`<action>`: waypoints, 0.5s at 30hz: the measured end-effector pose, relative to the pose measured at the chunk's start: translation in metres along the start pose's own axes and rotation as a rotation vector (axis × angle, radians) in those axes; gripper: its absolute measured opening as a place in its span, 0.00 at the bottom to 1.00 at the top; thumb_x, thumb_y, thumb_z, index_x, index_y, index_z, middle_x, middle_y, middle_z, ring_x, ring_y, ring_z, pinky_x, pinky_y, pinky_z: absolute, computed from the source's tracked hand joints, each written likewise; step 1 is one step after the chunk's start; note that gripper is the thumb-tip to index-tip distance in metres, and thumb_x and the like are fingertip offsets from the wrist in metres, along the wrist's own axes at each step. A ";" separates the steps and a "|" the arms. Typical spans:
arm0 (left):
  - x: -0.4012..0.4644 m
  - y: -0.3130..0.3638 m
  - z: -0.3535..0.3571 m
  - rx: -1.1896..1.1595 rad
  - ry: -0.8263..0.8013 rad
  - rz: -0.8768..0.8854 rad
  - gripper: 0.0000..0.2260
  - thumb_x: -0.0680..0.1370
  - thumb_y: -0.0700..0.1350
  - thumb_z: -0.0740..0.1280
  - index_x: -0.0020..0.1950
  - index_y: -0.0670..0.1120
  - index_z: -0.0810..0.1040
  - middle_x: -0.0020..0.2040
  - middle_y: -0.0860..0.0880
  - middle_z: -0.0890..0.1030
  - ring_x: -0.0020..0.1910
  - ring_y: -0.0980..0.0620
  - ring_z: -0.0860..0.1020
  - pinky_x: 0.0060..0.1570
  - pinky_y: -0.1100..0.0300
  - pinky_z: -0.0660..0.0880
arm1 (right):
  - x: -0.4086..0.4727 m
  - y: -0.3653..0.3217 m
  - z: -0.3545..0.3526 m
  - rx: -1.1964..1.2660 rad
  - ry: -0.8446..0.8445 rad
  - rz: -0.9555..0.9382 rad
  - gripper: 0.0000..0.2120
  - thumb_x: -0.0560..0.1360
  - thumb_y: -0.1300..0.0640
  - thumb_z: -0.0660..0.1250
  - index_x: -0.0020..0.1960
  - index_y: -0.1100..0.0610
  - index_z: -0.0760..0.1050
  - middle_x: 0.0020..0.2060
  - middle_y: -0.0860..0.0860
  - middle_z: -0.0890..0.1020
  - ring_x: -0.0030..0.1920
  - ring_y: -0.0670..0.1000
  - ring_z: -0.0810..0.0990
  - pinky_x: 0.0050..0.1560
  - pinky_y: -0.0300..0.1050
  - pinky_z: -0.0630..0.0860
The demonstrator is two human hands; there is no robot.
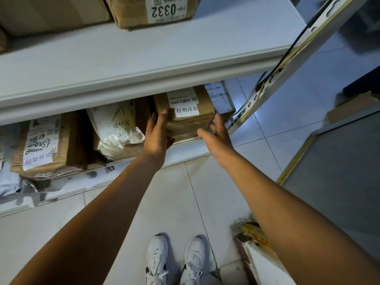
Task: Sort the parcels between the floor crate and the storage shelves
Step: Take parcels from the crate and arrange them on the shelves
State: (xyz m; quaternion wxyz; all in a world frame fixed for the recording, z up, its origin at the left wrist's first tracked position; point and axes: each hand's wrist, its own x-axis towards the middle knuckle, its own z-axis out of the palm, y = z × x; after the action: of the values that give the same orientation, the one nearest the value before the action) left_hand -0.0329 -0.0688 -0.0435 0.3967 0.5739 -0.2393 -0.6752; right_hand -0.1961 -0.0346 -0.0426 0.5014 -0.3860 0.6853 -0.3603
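A brown cardboard parcel [191, 122] with white labels sits at the right end of the lower shelf [185, 149], partly under the upper shelf board. My left hand [158, 132] presses flat against its left side with straight fingers. My right hand [218, 134] touches its right front corner, thumb spread toward the front face. Another labelled parcel [220, 97] lies just behind it. The torn corner of a floor container [253, 241] with yellow contents shows at the lower right, partly hidden by my right forearm.
The grey upper shelf board [144, 58] carries a brown box marked 0332 [156, 11]. On the lower shelf lie a white poly bag [115, 128] and a taped brown box [41, 145]. A slotted metal upright [287, 68] stands right. My white shoes [174, 262] are on the tiled floor.
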 end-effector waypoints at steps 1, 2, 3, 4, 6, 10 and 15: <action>0.000 0.000 0.000 -0.012 0.008 0.003 0.28 0.82 0.57 0.65 0.80 0.53 0.63 0.73 0.47 0.73 0.69 0.43 0.75 0.68 0.45 0.72 | 0.000 0.000 0.001 0.016 0.002 -0.007 0.37 0.68 0.51 0.66 0.76 0.42 0.60 0.64 0.41 0.79 0.64 0.44 0.76 0.69 0.53 0.72; -0.001 0.001 -0.001 -0.027 0.015 0.006 0.27 0.82 0.55 0.66 0.79 0.52 0.65 0.72 0.46 0.74 0.68 0.43 0.75 0.67 0.46 0.73 | -0.002 -0.001 0.001 0.028 0.010 -0.010 0.35 0.68 0.51 0.66 0.74 0.44 0.62 0.63 0.42 0.79 0.63 0.44 0.77 0.67 0.52 0.72; -0.001 0.002 -0.001 -0.042 0.020 0.012 0.27 0.82 0.54 0.66 0.79 0.50 0.66 0.72 0.46 0.74 0.67 0.44 0.75 0.65 0.48 0.74 | -0.003 -0.002 0.000 0.036 0.023 -0.012 0.31 0.68 0.50 0.65 0.71 0.47 0.65 0.60 0.42 0.80 0.60 0.44 0.78 0.64 0.51 0.73; -0.002 0.003 -0.002 -0.050 0.023 0.019 0.26 0.82 0.52 0.67 0.79 0.49 0.67 0.72 0.44 0.75 0.66 0.44 0.76 0.61 0.50 0.74 | -0.004 -0.004 0.000 0.047 0.039 -0.011 0.27 0.68 0.50 0.65 0.67 0.49 0.68 0.56 0.41 0.80 0.57 0.43 0.78 0.61 0.51 0.73; -0.006 0.003 -0.005 -0.054 0.018 0.020 0.26 0.82 0.50 0.67 0.78 0.46 0.68 0.72 0.42 0.74 0.65 0.43 0.76 0.56 0.51 0.75 | -0.007 -0.005 -0.003 0.109 0.073 -0.001 0.21 0.68 0.47 0.66 0.60 0.49 0.71 0.52 0.39 0.79 0.55 0.42 0.77 0.61 0.51 0.74; -0.023 -0.005 -0.018 -0.088 -0.008 -0.018 0.25 0.79 0.47 0.71 0.75 0.47 0.70 0.70 0.43 0.74 0.66 0.41 0.75 0.60 0.45 0.80 | -0.018 -0.001 -0.009 0.243 0.140 -0.015 0.20 0.72 0.40 0.69 0.60 0.48 0.74 0.58 0.45 0.80 0.59 0.40 0.77 0.62 0.47 0.74; -0.050 -0.021 -0.036 -0.124 -0.083 -0.070 0.23 0.71 0.43 0.76 0.64 0.53 0.77 0.65 0.41 0.79 0.59 0.40 0.82 0.58 0.39 0.80 | -0.034 0.009 -0.020 0.316 0.168 0.098 0.25 0.69 0.35 0.70 0.59 0.48 0.75 0.51 0.43 0.85 0.52 0.43 0.84 0.54 0.45 0.81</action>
State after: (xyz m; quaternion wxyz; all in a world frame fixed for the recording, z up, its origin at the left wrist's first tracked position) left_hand -0.0026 -0.0121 -0.0386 0.3973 0.5277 -0.1932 -0.7255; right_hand -0.2106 0.0018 -0.0320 0.5138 -0.2371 0.6777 -0.4695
